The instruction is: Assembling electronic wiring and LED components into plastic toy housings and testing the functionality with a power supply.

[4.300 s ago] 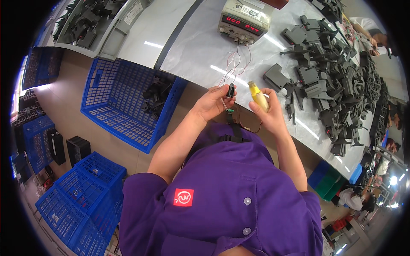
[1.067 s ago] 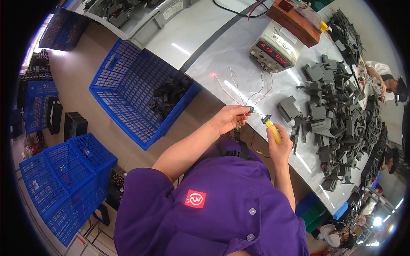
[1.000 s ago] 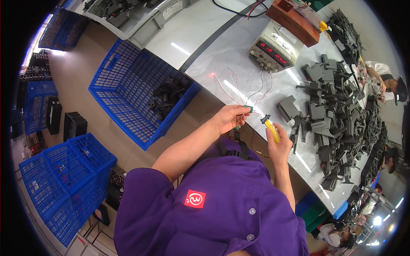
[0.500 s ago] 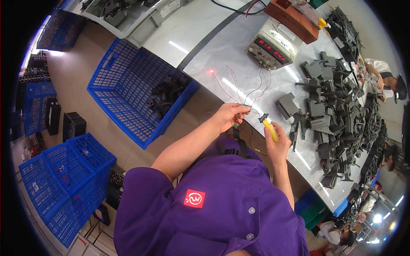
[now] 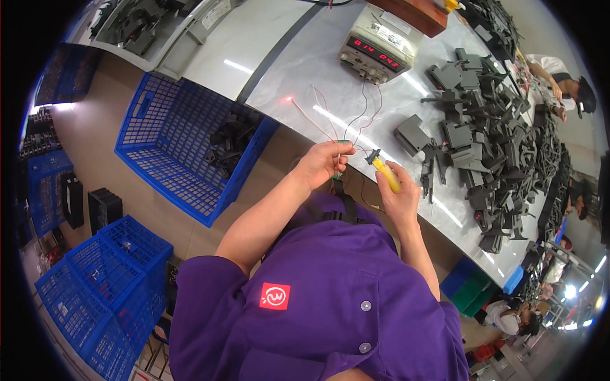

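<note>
My left hand [image 5: 323, 164] pinches a small green circuit board [image 5: 344, 141] at the table's near edge. Thin red and black wires [image 5: 366, 114] run from the board to a bench power supply [image 5: 379, 49] with a lit red display. Another lead ends in a glowing red light [image 5: 289, 99] on the tabletop. My right hand [image 5: 401, 195] is closed around a yellow-handled tool [image 5: 386, 176] with a black piece at its tip. That tip is just right of the board, by the thin wires; whether it touches them I cannot tell.
Many black plastic housings [image 5: 467, 133] are heaped on the grey table [image 5: 279, 86] at right. A blue crate [image 5: 168, 149] with black parts stands left of the table, and more blue crates [image 5: 95, 279] lie lower left. A grey bin [image 5: 171, 57] is at upper left. Other people work at far right.
The whole scene has shifted a little left in view, hands included. My left hand's fingers are curled more under the board. Both hands keep their hold, and the display's digits differ.
</note>
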Demonstrator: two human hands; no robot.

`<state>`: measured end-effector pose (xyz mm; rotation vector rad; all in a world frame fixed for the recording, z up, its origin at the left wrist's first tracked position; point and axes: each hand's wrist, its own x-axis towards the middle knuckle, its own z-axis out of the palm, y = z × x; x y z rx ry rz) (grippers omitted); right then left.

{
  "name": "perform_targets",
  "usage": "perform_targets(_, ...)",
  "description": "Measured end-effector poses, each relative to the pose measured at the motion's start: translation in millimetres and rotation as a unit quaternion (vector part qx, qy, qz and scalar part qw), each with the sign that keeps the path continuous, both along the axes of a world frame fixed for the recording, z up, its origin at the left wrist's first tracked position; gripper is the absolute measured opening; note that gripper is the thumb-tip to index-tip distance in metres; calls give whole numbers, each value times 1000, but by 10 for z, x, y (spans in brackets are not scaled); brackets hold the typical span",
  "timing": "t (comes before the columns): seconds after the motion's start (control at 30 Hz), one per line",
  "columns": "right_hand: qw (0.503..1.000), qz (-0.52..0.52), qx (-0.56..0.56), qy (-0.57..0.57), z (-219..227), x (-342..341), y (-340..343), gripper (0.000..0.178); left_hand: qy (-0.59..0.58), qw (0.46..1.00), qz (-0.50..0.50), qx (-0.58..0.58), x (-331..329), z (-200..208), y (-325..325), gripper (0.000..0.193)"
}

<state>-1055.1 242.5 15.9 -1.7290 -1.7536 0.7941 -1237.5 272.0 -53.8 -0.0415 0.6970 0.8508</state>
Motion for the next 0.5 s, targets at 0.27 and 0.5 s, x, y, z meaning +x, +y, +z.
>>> perform_targets(0.27,998,18,50,20,5,-139,43,26,24,992,-32,118,151,163,-39,30)
perform_targets(0.5,998,34,43,28,9,-193,29,26,70,985,-40,154,131,70,-69,36)
